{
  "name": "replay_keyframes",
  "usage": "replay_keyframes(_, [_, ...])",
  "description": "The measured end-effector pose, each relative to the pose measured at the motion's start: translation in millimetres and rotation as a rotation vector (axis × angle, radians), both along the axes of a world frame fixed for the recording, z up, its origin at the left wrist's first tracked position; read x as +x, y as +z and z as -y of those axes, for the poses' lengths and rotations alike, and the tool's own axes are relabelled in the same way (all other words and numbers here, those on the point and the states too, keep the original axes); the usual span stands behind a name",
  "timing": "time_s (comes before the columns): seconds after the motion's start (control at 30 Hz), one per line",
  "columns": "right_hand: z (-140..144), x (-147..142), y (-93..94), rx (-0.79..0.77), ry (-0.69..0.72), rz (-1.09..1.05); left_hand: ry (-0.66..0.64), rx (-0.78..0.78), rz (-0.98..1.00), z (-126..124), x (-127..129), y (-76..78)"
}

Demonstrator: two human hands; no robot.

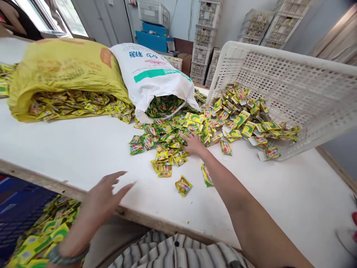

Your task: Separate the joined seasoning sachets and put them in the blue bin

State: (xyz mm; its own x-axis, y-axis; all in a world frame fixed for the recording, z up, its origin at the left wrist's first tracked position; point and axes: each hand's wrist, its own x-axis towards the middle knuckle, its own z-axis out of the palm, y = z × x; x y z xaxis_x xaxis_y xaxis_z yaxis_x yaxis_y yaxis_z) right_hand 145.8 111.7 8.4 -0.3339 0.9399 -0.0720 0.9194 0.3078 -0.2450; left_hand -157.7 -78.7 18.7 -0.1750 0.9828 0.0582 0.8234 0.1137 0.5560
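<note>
My right hand (193, 143) reaches into a heap of small green and yellow candy sachets (164, 130), touching some of them; its visible fingers are stretched out. Small yellow and green cardboard boxes (242, 118) lie beside it, spilling from a tipped white plastic basket (290, 70). My left hand (107, 195) is over the table's front edge, thumb and fingers apart, holding nothing. A single yellow sachet (183, 185) lies between my hands. Partly behind my right forearm is a flat yellow-green box (206, 175).
A yellow sack (69, 63) and a white sack (153, 67) lie with open mouths full of sachets on the white table (69, 149). At lower left, a blue crate (22, 208) holds packed boxes. Stacked white crates (205, 44) stand behind. Another person (21, 20) is at far left.
</note>
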Motion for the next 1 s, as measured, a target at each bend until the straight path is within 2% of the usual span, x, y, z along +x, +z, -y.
replay_keyframes(0.1, [23,16,-8.1,0.094,0.063,-0.010,-0.176,-0.035,0.028,-12,63,-2.0])
replay_keyframes(0.2, [50,33,-11.6,0.160,0.047,-0.095,-0.321,-0.015,-0.016,-20,116,-2.6])
replay_keyframes(0.33, [84,43,-10.5,0.222,0.040,-0.310,-0.416,-0.081,-0.136,-28,162,-10.4])
replay_keyframes(0.4, [100,44,-9.4,0.233,-0.026,-0.525,-0.431,-0.127,-0.090,-31,169,-15.7])
replay_keyframes(0.47, [113,44,-8.4,0.156,-0.186,-0.797,-0.378,-0.162,0.064,-33,167,-19.6])
replay_keyframes(0.57, [128,44,-6.3,-0.114,-0.452,-1.215,-0.204,-0.168,0.470,-36,157,-20.5])
replay_keyframes(0.67, [138,40,-3.7,-0.337,-0.578,-1.496,-0.061,-0.219,0.979,-40,153,-16.1])
replay_keyframes(0.73, [142,37,-3.0,-0.410,-0.603,-1.571,-0.008,-0.266,1.222,-42,156,-12.7])
replay_keyframes(0.8, [145,34,-4.1,-0.436,-0.613,-1.568,0.018,-0.276,1.345,-45,161,-10.9])
replay_keyframes(0.9, [146,34,-7.1,-0.323,-0.628,-1.493,0.078,-0.221,1.364,-48,164,-11.9])
replay_keyframes(1.0, [148,37,-6.4,-0.196,-0.649,-1.524,0.132,-0.123,1.325,-50,162,-12.7])
